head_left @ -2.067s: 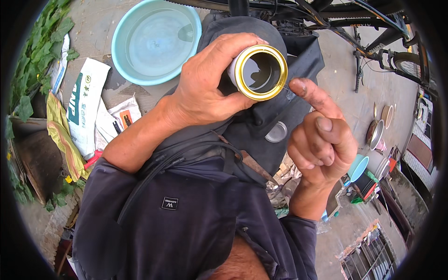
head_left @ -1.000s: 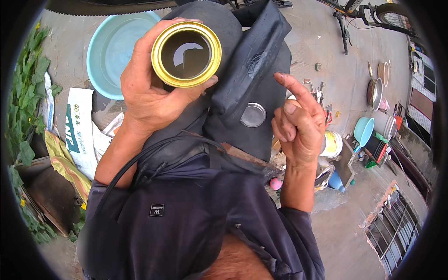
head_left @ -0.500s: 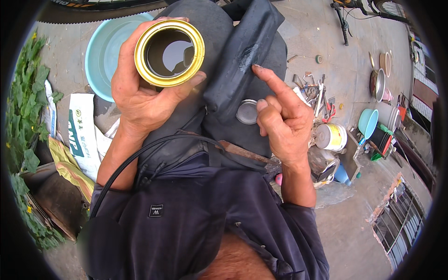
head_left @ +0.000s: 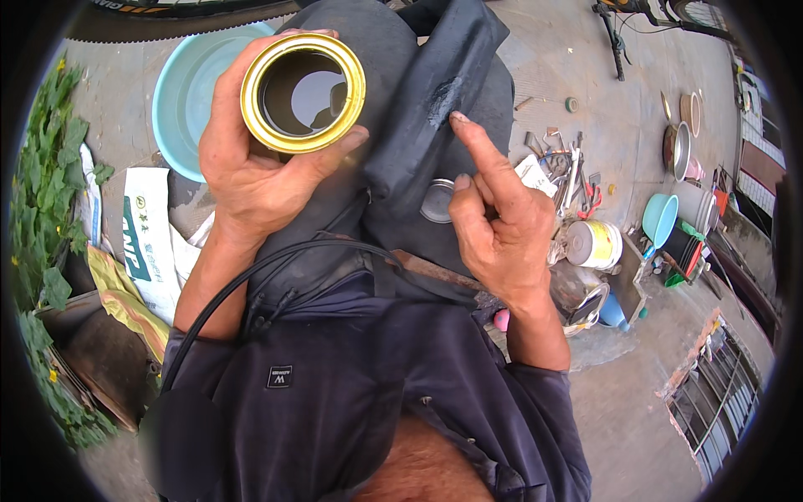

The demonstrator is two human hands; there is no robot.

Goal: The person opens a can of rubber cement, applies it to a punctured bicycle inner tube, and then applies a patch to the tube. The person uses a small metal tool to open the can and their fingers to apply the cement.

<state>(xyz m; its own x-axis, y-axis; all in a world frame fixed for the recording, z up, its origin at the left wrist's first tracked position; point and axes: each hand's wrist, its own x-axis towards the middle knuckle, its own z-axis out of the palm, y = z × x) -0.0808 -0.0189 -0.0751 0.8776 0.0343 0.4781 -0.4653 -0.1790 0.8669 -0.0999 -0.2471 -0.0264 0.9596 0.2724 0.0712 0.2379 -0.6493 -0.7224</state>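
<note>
Gold rims the tin (head_left: 355, 94) in the left hand (head_left: 251, 180), whose fingers wrap its far side while the thumb presses its near side. The tin's mouth faces up toward the head, and dark liquid (head_left: 278, 90) inside it mirrors a pale patch of light. The right hand (head_left: 506, 226) has its index finger stretched out, with the other fingers curled under; the thumb sticks forward beside them, and whether it touches them I cannot tell. The index fingertip, smeared dark, meets the black rubber tube (head_left: 410, 138) at the lower edge of a dull, scuffed patch.

The tube lies between the two hands, slanting over the dark trousers (head_left: 381, 71). Just left of the right hand's thumb, partly under the tube's edge, sits a round metal lid (head_left: 437, 203). Below both hands, a black cable (head_left: 318, 243) curves across the lap, and a rusty strip (head_left: 435, 268) lies near the right wrist.

Beyond the left hand, to its left, stands a pale blue basin (head_left: 171, 125); nearer that forearm lies a white sack (head_left: 152, 251). To the right of the right hand are a heap of tools (head_left: 570, 177) and a white tub (head_left: 592, 244) lying on its side.
</note>
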